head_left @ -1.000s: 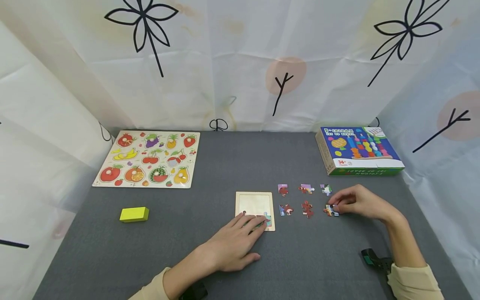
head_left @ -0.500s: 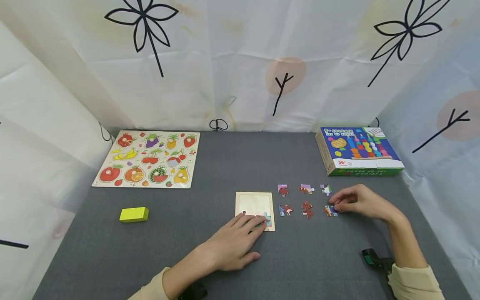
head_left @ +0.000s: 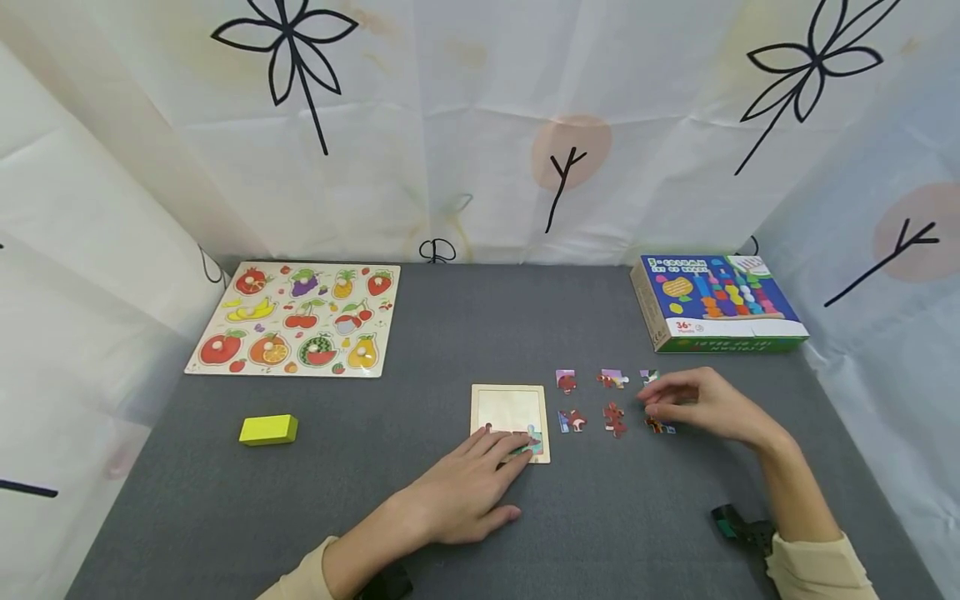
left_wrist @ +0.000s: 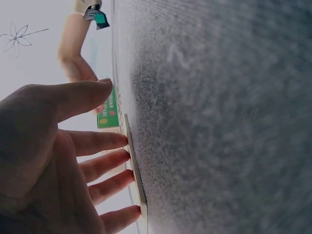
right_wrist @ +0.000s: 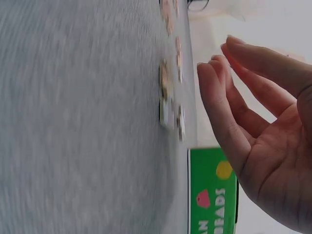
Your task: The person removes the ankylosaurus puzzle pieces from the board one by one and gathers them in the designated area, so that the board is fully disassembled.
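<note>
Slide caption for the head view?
Left hand rests on pale puzzle tray; right hand hovers near loose jigsaw pieces.

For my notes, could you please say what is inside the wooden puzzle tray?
The tray shows bare wood farther back and turquoise puzzle artwork at near right; the left hand hides much of the front.

wooden tray (head_left: pixel 508 407): lower part hidden | puzzle pieces (right_wrist: pixel 166 84): blurred, right wrist view | sleeves (head_left: pixel 821 570): cropped
</note>
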`<state>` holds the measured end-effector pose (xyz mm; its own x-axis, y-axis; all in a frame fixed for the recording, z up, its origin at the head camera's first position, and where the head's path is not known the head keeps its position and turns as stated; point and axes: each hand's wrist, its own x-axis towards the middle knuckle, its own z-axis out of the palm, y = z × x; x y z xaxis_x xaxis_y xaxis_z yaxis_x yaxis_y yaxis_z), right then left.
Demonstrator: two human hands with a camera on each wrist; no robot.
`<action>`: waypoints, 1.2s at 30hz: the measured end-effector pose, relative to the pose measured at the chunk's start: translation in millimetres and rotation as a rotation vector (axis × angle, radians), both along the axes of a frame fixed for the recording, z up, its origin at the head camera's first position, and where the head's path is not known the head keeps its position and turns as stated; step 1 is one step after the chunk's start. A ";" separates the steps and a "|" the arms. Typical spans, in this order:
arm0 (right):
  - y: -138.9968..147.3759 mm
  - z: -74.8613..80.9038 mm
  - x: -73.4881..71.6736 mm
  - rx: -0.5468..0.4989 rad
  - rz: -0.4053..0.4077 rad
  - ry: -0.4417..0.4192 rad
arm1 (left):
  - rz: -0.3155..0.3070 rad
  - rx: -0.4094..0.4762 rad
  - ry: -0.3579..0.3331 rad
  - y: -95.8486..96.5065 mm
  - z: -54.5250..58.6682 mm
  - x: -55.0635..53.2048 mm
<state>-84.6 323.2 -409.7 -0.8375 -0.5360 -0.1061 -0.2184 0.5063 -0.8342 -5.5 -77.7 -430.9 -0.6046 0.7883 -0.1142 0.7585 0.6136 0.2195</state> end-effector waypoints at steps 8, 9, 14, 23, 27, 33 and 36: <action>-33.4 -1.2 1.2 -0.028 0.024 0.033 | -0.006 0.005 0.003 1.7 -1.1 6.8; -38.6 -1.7 0.6 -0.033 0.037 0.029 | -0.009 0.001 0.015 2.1 -1.1 8.7; -66.5 -2.8 -2.9 -0.071 0.110 -0.031 | 0.014 -0.052 0.075 5.7 -1.2 21.0; -120.9 -1.9 -6.7 -0.048 0.177 -0.070 | 0.106 -0.149 0.038 15.6 3.1 41.1; -146.0 -5.4 -7.9 -0.076 0.234 -0.094 | 0.123 -0.173 0.016 18.7 2.6 45.9; -173.7 -12.8 -12.0 -0.079 0.309 -0.102 | 0.125 -0.208 -0.012 20.7 1.6 48.0; -183.6 -15.2 -14.2 -0.047 0.325 -0.100 | 0.126 -0.222 -0.035 21.3 1.3 48.0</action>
<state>-98.8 139.6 -424.9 -0.6084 -0.7797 -0.1480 -0.2783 0.3843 -0.8802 42.5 -56.4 -429.6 -0.6887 0.6605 -0.2989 0.6676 0.7386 0.0938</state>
